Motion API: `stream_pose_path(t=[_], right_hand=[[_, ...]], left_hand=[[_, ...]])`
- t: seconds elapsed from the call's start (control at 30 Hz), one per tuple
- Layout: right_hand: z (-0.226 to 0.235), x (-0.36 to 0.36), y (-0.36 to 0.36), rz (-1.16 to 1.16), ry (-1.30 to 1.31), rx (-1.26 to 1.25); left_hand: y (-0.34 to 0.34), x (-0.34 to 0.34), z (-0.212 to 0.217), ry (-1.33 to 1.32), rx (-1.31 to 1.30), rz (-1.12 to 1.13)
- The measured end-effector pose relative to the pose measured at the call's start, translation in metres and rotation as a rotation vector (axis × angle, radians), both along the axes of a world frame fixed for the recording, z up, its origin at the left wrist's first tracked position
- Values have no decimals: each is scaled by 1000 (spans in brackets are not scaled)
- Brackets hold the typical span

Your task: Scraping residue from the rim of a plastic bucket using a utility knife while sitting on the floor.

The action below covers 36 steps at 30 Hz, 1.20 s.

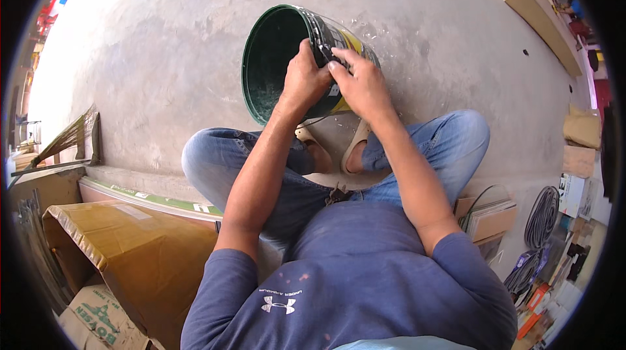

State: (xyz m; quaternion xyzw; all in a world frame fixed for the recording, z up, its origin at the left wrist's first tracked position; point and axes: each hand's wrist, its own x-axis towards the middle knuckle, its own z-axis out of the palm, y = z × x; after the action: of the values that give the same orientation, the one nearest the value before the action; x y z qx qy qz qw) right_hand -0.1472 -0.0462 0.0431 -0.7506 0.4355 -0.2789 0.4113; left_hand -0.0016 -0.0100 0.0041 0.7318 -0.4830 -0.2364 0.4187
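Note:
A dark green bucket (270, 66) lies tipped on its side on the concrete floor, just beyond my feet, its open mouth facing left. Its outer wall carries a black, white and yellow printed label. My left hand (305, 81) grips the near part of the rim, its thumb up along the edge and its other fingers partly hidden. Beside it, my right hand (362, 84) pinches at the black ribbed band below the rim, with thumb and forefinger close to the left hand. A thin wire handle (319, 120) shows under the bucket. Inside, the bucket has pale smears.
I sit low with knees spread and sandals under the bucket. An opened brown carton (143, 252) stands at my left, near a green-edged board (150, 200). On the right are coiled black cable (542, 217), stacked panels (492, 219) and a long wooden box (538, 14).

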Motion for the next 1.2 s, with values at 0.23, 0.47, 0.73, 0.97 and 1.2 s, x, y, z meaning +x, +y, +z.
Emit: stream_pose_path(t=[0.23,0.47,0.73,0.97,1.2], right_hand=[[1,6,-7,19,65,-51],[3,15,-1,50,293,-358],[-21,21,-11,-132,184,-235],[0,15,-7,1,234,-217],[30,19,-12,64,464,-184]], left_hand=[[-3,2,3,-41,34,35],[-4,9,-2,-39,28,29],[1,-13,0,-60,-38,66],[-1,-7,-3,-27,-81,46],[5,-20,-6,-53,-76,-2]])
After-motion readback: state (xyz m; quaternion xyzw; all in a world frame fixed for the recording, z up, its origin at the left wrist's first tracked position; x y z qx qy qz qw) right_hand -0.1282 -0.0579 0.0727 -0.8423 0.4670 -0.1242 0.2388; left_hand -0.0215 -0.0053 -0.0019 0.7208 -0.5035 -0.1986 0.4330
